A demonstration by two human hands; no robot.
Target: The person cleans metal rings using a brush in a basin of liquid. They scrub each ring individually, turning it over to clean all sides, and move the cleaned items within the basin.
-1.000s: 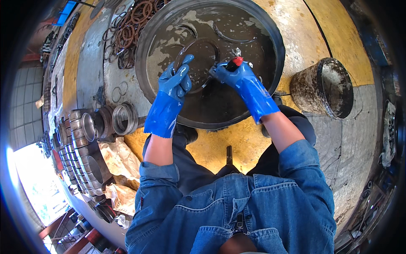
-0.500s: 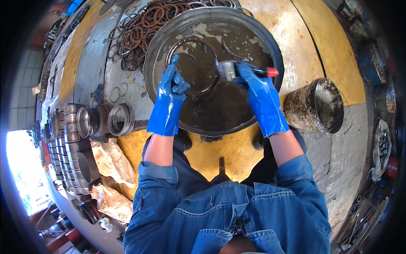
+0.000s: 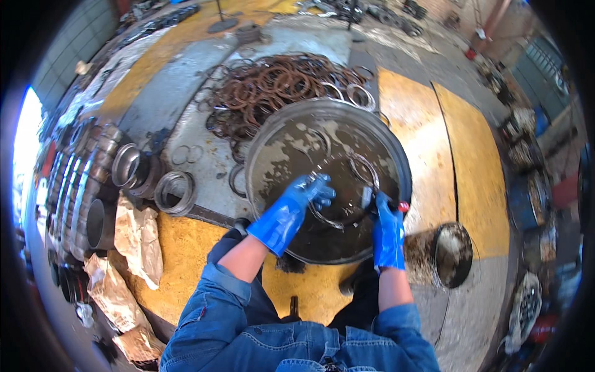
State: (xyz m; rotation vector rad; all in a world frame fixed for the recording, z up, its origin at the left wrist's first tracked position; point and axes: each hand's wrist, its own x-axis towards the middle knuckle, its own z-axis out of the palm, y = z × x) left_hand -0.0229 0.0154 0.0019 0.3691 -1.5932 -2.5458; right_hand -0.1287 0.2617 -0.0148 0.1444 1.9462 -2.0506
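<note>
Over a wide round basin of murky dark liquid, both my hands work in blue rubber gloves. My left hand is closed on a thin metal ring, gripping its left side. Part of the ring is hidden by the glove and blurred. In my right hand is a flat brush with a dark, red-ended handle. Its head points left, close to the ring's right side; whether it touches cannot be made out. Another curved metal piece shows in the liquid near the far side.
Rusty rings lie heaped beyond the basin. A grimy bucket lies on its side at the right. Metal cylinders are stacked at the left, beside a few shiny rings and crumpled brown paper.
My view has tilted up and shifted, showing more floor beyond the basin. The left hand with the ring now reaches in from the lower left. The brush has stayed near the ring's right side.
</note>
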